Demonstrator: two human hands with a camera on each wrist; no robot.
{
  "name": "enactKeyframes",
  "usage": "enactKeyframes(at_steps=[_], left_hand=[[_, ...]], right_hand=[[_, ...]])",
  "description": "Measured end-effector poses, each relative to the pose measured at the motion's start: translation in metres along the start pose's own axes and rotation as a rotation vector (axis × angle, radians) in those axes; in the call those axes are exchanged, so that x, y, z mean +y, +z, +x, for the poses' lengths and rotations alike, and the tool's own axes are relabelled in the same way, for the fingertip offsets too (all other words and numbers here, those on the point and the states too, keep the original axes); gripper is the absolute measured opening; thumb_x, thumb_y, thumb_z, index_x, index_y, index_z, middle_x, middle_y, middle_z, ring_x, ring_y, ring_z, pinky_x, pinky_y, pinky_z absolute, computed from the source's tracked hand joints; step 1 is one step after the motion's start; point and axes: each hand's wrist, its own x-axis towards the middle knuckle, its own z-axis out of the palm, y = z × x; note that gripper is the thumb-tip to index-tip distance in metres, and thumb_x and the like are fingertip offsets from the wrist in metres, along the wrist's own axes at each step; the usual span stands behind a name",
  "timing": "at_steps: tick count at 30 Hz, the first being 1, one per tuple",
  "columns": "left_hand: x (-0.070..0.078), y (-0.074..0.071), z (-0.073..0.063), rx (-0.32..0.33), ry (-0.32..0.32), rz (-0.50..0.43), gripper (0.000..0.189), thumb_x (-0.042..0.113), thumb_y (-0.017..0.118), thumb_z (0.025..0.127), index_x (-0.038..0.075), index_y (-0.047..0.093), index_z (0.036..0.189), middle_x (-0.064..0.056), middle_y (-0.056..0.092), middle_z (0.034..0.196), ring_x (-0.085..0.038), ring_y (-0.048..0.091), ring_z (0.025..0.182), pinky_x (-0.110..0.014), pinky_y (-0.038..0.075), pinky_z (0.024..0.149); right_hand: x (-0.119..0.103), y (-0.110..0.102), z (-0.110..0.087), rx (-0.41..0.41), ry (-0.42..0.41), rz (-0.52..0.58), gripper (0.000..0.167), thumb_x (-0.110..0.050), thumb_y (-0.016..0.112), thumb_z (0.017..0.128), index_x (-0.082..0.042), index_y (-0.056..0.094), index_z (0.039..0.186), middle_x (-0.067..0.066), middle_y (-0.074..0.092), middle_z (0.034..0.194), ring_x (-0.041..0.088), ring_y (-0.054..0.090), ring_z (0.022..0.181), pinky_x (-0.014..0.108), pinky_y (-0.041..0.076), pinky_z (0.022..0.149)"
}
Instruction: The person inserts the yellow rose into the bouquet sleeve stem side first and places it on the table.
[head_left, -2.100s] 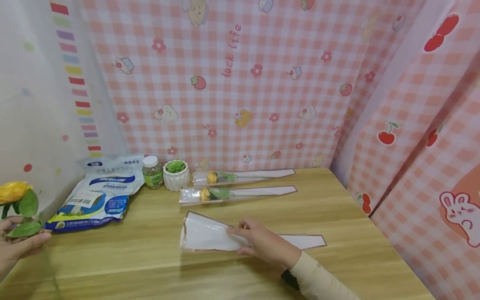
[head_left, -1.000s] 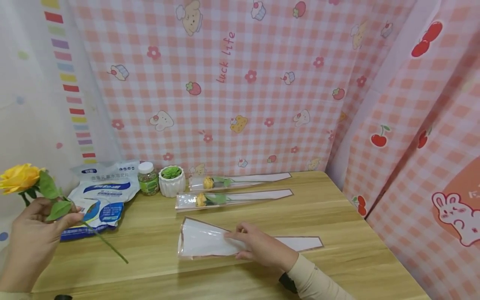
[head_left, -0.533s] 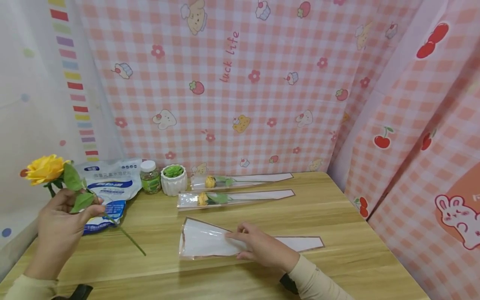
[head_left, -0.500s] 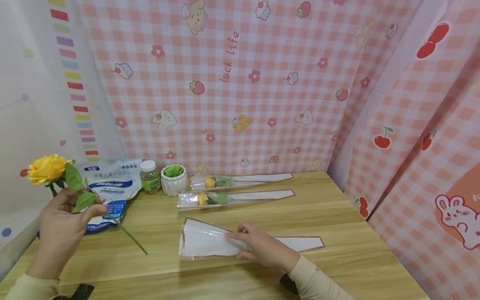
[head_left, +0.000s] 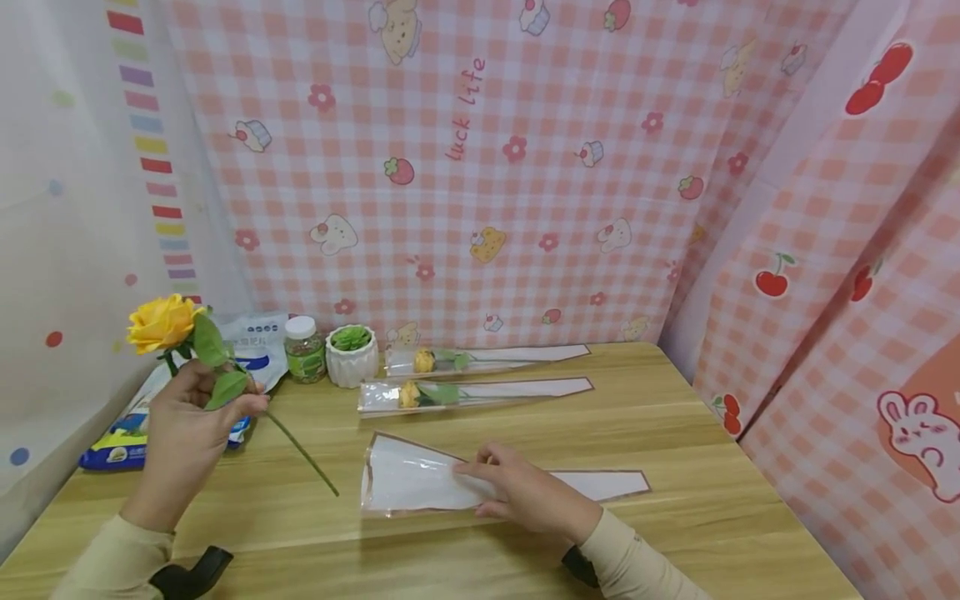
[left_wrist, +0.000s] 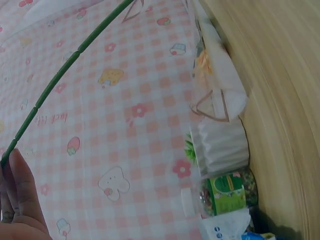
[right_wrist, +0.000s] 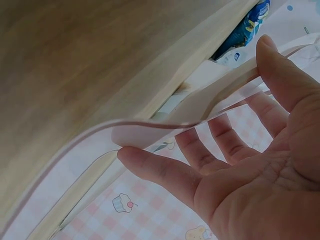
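Note:
In the head view, my left hand (head_left: 183, 429) pinches the stem of a yellow rose (head_left: 163, 323) just below the bloom, among its green leaves. The bare lower stem slants down to the right over the table, and the left wrist view shows this green stem (left_wrist: 59, 75) running up from the fingertips. My right hand (head_left: 517, 490) grips the narrowing middle of a white flower sleeve (head_left: 412, 475) with a brown border and clear front. The sleeve's wide mouth faces left, toward the rose. From the right wrist view, thumb and fingers sit along the sleeve's edges (right_wrist: 150, 127).
Two wrapped yellow roses, a nearer one (head_left: 420, 395) and a farther one (head_left: 442, 360), lie at the back of the wooden table (head_left: 315, 542). Left of them stand a potted succulent (head_left: 352, 358), a white-capped jar (head_left: 304, 354) and a fertilizer bag (head_left: 262, 333), partly behind my left hand.
My left hand has brought the yellow rose in from the left edge, rightward and up, its stem end now close to the sleeve's mouth. The right hand has stayed on the sleeve.

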Motion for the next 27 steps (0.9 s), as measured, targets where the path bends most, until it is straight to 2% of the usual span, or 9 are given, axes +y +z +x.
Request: enactKeyframes(at_steps=[7, 11, 16, 23, 27], left_hand=[[-0.001, 0.013, 0.000, -0.004, 0.005, 0.066, 0.034, -0.011, 0.080, 0.080, 0.007, 0.066, 0.105, 0.009, 0.073, 0.084, -0.005, 0.068, 0.075, -0.015, 0.056, 0.067], [-0.002, 0.018, 0.001, -0.009, 0.019, 0.051, 0.033, -0.011, 0.081, 0.079, 0.006, 0.065, 0.103, 0.009, 0.073, 0.084, -0.005, 0.068, 0.076, -0.015, 0.056, 0.067], [-0.001, 0.022, 0.000, -0.016, -0.010, -0.039, 0.032, -0.013, 0.079, 0.080, 0.003, 0.063, 0.103, 0.005, 0.074, 0.085, -0.007, 0.069, 0.077, -0.017, 0.057, 0.069], [0.004, 0.030, 0.000, -0.005, 0.006, 0.041, 0.030, -0.010, 0.080, 0.081, 0.000, 0.062, 0.103, 0.005, 0.073, 0.085, -0.008, 0.068, 0.076, -0.018, 0.057, 0.069], [0.002, 0.030, 0.001, -0.011, 0.026, 0.000, 0.031, -0.012, 0.078, 0.081, -0.001, 0.061, 0.103, 0.005, 0.073, 0.087, -0.007, 0.069, 0.079, -0.018, 0.057, 0.071]], right_hand=[[0.000, 0.001, 0.000, -0.004, 0.013, 0.008, 0.058, -0.025, 0.077, 0.091, -0.016, 0.057, 0.145, 0.002, 0.051, 0.120, 0.007, 0.047, 0.093, 0.018, 0.048, 0.081], [0.000, 0.001, 0.001, -0.002, 0.016, 0.007, 0.059, -0.025, 0.077, 0.091, -0.016, 0.057, 0.145, 0.003, 0.051, 0.121, 0.007, 0.047, 0.093, 0.018, 0.049, 0.081], [0.000, 0.003, 0.002, 0.006, 0.013, 0.010, 0.058, -0.024, 0.078, 0.091, -0.016, 0.058, 0.145, 0.003, 0.052, 0.121, 0.007, 0.047, 0.093, 0.018, 0.049, 0.081], [0.000, 0.002, 0.002, 0.008, 0.026, 0.031, 0.057, -0.024, 0.077, 0.092, -0.017, 0.057, 0.145, 0.002, 0.051, 0.122, 0.006, 0.047, 0.089, 0.018, 0.049, 0.079], [0.000, 0.001, 0.001, 0.014, 0.024, 0.037, 0.057, -0.025, 0.077, 0.092, -0.018, 0.057, 0.145, 0.001, 0.051, 0.121, 0.005, 0.048, 0.087, 0.018, 0.049, 0.077]])
